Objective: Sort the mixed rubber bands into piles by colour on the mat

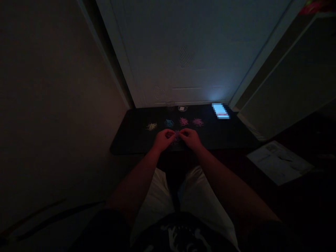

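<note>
Both hands meet over a pile of small purple sticks near the front edge of a dark table. My left hand is at the pile's left side, fingers curled into a pinch. From the right, my right hand reaches in with thumb and fingers pressed together. What either hand holds is too small and dim to make out. Behind them lie a yellow pile, a blue pile, a pink pile and a pinkish-purple pile of similar thin pieces.
A lit phone-like screen rests at the table's back right. At the back edge is a small round container with a white patch. A pale door-like panel rises behind. To the right, lower down, lies a printed sheet.
</note>
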Available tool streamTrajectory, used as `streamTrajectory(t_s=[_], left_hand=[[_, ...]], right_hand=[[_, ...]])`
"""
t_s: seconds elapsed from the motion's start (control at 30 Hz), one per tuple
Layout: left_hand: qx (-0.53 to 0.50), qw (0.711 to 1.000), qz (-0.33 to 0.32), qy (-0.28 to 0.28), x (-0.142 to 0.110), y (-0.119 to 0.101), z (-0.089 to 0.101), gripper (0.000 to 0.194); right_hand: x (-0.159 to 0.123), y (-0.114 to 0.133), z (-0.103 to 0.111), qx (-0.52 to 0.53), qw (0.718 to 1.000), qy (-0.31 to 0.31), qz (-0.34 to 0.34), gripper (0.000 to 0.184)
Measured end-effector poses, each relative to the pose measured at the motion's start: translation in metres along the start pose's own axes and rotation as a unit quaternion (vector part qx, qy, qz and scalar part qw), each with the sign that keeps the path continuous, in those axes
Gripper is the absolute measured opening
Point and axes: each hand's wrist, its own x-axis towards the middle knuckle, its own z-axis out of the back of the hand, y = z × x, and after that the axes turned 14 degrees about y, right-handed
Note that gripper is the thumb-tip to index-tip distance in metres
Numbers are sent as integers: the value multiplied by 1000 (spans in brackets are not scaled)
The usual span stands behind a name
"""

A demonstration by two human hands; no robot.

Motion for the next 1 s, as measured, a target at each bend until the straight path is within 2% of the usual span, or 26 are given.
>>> streamTrajectory(t_s=[0.2, 0.63, 1.0], left_hand=[[12, 1000, 0, 19, -1, -2, 0, 24], [24, 1000, 11, 15, -1, 0, 0, 24], [-26, 1000, 12, 8, 1, 3, 2, 24]], right_hand=[[-1, 4, 0, -8, 1000, 7, -7, 17], [-1, 4, 2, -6, 1000, 10, -15, 17], [-1, 4, 10, 122, 991, -35, -44, 19]])
